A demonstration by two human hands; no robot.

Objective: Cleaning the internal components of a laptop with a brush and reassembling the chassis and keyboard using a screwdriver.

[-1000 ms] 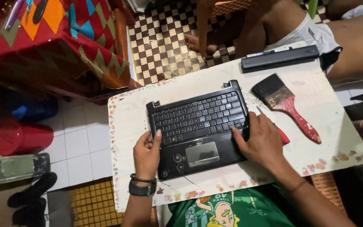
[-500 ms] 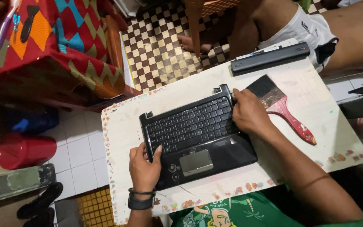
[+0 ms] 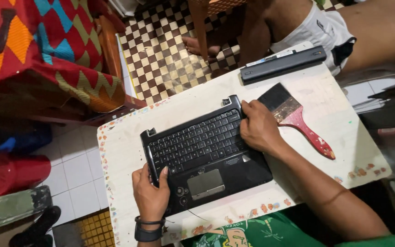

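Here a black laptop base with its keyboard and grey touchpad (image 3: 204,158) lies slanted across the middle of a white bench with a flower-patterned edge (image 3: 129,137). The left hand (image 3: 151,194) is clamped on the near left edge of the base, thumb on top beside the keys and fingers curled under the rim. The right hand (image 3: 258,128) is closed over the far right corner, fingers bent onto the edge by the hinge mount. The two hands sit well apart, one at each end of the base. Just beside the right hand lies a flat paintbrush with dark bristles and a worn red handle (image 3: 298,120), not touching the base as far as can be seen. Farther off, near the bench's far edge, rests a long black bar-shaped battery pack (image 3: 283,64). Beyond it sits another person's bare leg in white shorts (image 3: 316,27) above a checkered floor (image 3: 161,50).
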